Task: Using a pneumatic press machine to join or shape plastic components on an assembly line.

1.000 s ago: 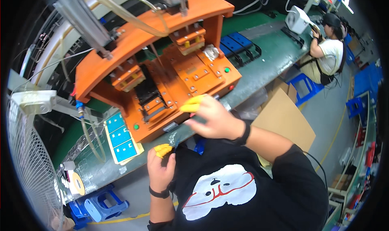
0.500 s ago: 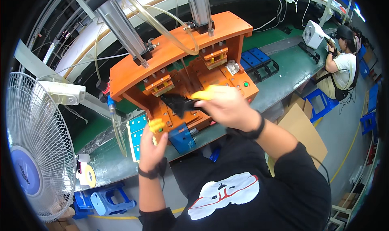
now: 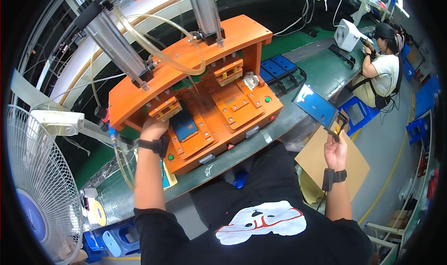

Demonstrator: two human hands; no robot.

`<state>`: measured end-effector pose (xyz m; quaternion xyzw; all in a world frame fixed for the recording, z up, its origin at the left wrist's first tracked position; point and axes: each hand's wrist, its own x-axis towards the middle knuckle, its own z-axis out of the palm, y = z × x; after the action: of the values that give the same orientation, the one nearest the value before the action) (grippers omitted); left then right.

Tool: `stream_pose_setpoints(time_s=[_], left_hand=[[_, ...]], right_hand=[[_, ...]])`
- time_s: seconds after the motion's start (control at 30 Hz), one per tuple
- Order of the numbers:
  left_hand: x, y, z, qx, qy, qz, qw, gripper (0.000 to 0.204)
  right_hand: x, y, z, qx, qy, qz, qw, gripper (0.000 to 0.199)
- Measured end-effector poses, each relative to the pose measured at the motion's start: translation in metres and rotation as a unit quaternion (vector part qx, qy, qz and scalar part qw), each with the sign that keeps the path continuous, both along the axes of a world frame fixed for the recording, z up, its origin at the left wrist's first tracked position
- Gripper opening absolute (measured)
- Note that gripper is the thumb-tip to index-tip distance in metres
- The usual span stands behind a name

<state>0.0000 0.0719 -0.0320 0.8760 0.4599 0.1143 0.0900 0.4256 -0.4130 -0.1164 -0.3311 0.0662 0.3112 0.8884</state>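
An orange press fixture (image 3: 242, 104) with two nests stands on the green bench. My left hand (image 3: 152, 128) reaches into its left station beside a dark blue panel (image 3: 185, 125) lying in the left nest; its fingers are hidden under the orange block above. My right hand (image 3: 335, 148) is out to the right of the bench, off the fixture, pinching the lower corner of a flat blue rectangular panel (image 3: 316, 107) that it holds up tilted in the air. The right nest (image 3: 235, 104) holds no panel.
Two metal cylinders (image 3: 116, 44) with clear hoses rise above the fixture. A white fan (image 3: 32, 190) stands at left. Blue trays (image 3: 279, 69) lie behind the fixture. A cardboard sheet (image 3: 326, 165) leans at right. A seated person (image 3: 382, 65) works at the upper right.
My right hand has swung away from the fixture to the right, now holding the blue panel. My left hand has moved up into the left station.
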Motion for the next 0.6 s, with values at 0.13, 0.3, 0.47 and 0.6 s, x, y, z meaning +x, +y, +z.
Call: stream_pose_setpoints(time_s=[0.13,0.3,0.47,0.6], left_hand=[[-0.003,0.024,-0.012,0.087,0.021,-0.051,0.995,0.038],[0.000,0.017,-0.015,0.162,-0.016,-0.049,0.985,0.035],[0.006,-0.002,-0.004,0.103,-0.052,-0.051,0.992,0.031],[0.012,0.017,0.000,0.111,0.116,-0.082,0.984,0.038]], right_hand=[[0.022,-0.006,-0.034,-0.036,0.019,-0.064,0.997,0.025],[0.044,0.011,-0.052,-0.011,0.016,-0.060,0.998,0.026],[0.057,0.027,-0.064,0.017,0.030,-0.066,0.997,0.027],[0.073,0.031,-0.071,0.029,0.053,-0.094,0.994,0.028]])
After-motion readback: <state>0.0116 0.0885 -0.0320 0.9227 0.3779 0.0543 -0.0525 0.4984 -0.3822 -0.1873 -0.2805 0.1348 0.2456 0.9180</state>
